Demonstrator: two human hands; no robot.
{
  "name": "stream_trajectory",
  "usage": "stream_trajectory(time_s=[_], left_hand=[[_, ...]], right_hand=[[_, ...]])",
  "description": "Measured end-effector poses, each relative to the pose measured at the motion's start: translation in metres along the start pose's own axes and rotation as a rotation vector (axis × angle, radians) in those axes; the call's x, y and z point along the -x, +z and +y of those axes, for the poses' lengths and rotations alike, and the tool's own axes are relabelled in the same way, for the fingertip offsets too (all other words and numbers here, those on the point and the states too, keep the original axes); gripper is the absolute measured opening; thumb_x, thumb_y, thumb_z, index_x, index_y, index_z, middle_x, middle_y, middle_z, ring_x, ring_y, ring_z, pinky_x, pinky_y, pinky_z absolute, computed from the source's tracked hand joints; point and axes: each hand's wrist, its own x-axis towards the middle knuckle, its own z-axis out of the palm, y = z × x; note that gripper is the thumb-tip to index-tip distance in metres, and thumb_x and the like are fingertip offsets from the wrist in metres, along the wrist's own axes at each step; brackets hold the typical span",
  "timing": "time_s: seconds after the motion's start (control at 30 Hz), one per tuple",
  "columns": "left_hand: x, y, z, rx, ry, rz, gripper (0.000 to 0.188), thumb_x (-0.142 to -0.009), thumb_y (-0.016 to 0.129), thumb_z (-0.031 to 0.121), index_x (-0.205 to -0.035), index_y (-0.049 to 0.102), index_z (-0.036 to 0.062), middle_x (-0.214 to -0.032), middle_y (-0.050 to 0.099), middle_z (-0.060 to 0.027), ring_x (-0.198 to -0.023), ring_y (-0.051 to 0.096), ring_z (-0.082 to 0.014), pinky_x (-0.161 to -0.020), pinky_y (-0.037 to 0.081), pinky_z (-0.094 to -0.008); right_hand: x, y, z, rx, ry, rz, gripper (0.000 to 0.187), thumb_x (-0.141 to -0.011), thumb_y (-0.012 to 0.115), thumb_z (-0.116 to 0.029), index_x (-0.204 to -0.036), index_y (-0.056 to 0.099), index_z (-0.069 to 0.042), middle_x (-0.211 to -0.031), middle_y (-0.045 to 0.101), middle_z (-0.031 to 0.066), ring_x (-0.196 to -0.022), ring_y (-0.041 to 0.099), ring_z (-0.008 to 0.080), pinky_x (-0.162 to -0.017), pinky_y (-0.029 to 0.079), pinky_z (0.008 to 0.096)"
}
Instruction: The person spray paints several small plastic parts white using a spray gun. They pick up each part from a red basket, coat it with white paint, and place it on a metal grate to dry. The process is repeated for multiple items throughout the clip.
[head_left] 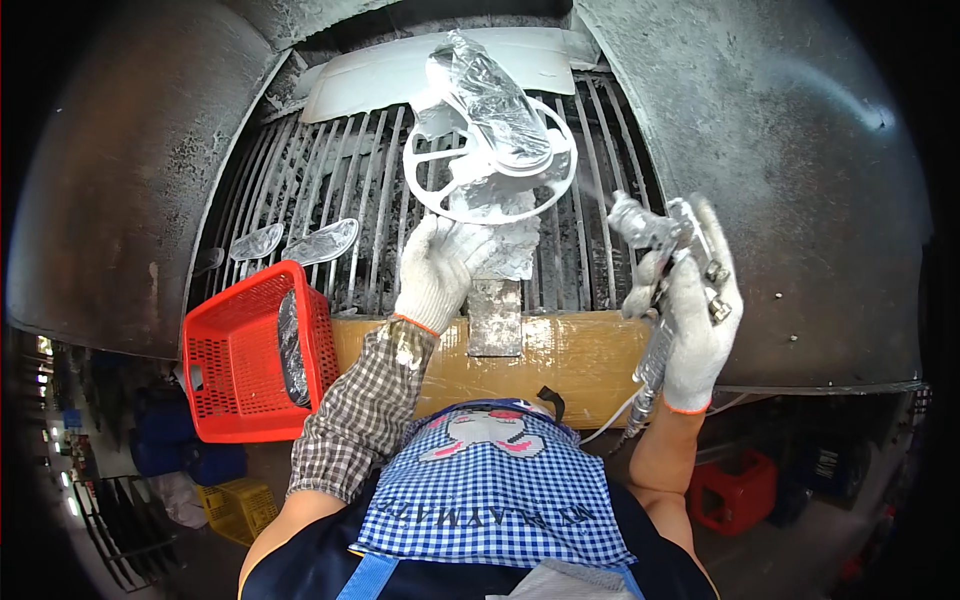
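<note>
My left hand [442, 262], in a white knit glove, is at the near rim of a white spoked turntable wheel [568, 165], its fingers bent against the rim. On the wheel lies a glossy, sole-shaped piece [495, 105] that looks wrapped in clear film, tilted with its rounded end toward me. My right hand [700, 310], gloved too, is closed around a metal spray gun [650, 225]. The gun's nozzle points left toward the wheel, and a faint mist shows in front of it. A hose runs down from its handle.
A red plastic basket [320, 340] with a dark glossy piece [291, 350] inside stands at the left. Two similar pieces, one a shiny sole shape [325, 242], lie on the metal slats [375, 215]. Metal side walls [780, 200] flank the slats; a tan ledge [580, 350] runs along the front.
</note>
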Motion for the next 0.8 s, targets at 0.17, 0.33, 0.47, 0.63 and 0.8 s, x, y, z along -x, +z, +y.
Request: stream_trajectory(time_s=[0.17, 0.33, 0.47, 0.63, 0.8], left_hand=[[-0.001, -0.007, 0.013, -0.03, 0.027, -0.059, 0.072, -0.102, 0.064, 0.041, -0.151, 0.044, -0.0076, -0.15, 0.054, -0.0318, -0.137, 0.057, -0.0455, -0.114, 0.05, -0.0564], [0.002, -0.006, 0.024, -0.041, 0.071, -0.039, 0.075, -0.103, 0.064, 0.046, -0.153, 0.043, -0.0058, -0.153, 0.052, -0.0312, -0.138, 0.056, -0.0464, -0.116, 0.048, -0.0572], [0.001, -0.005, 0.034, -0.068, 0.091, -0.042, 0.067, -0.103, 0.063, 0.046, -0.145, 0.048, -0.0044, -0.151, 0.055, -0.031, -0.141, 0.054, -0.0479, -0.114, 0.048, -0.0606], [-0.007, -0.006, 0.047, -0.039, 0.11, 0.006, 0.055, -0.103, 0.064, 0.044, -0.134, 0.051, 0.0008, -0.147, 0.056, -0.0347, -0.134, 0.059, -0.0502, -0.112, 0.05, -0.061], [-0.016, -0.01, 0.057, -0.05, 0.14, -0.008, 0.043, -0.101, 0.066, 0.045, -0.117, 0.059, 0.0051, -0.145, 0.058, -0.0341, -0.134, 0.059, -0.0492, -0.108, 0.052, -0.0582]], right_hand=[[0.0, 0.001, 0.011, -0.055, -0.008, -0.009, 0.059, -0.108, 0.062, -0.009, -0.159, 0.039, 0.008, -0.103, 0.068, 0.0087, -0.082, 0.064, 0.0078, -0.07, 0.056, 0.0234], [-0.001, 0.001, 0.015, 0.003, 0.059, -0.142, 0.06, -0.107, 0.061, -0.008, -0.16, 0.038, 0.008, -0.102, 0.068, 0.0084, -0.082, 0.064, 0.008, -0.07, 0.057, 0.0239], [-0.005, 0.009, 0.021, -0.103, 0.053, -0.047, 0.062, -0.107, 0.062, -0.009, -0.161, 0.036, 0.008, -0.1, 0.069, 0.0079, -0.078, 0.063, 0.0079, -0.069, 0.056, 0.0227], [-0.003, 0.02, 0.03, -0.041, 0.038, -0.176, 0.06, -0.104, 0.067, -0.008, -0.158, 0.044, 0.008, -0.106, 0.072, 0.0092, -0.077, 0.066, 0.0078, -0.067, 0.056, 0.023], [-0.018, 0.023, 0.04, -0.018, 0.018, -0.2, 0.056, -0.105, 0.064, -0.005, -0.157, 0.047, 0.006, -0.109, 0.074, 0.0079, -0.085, 0.066, 0.0067, -0.074, 0.055, 0.0226]])
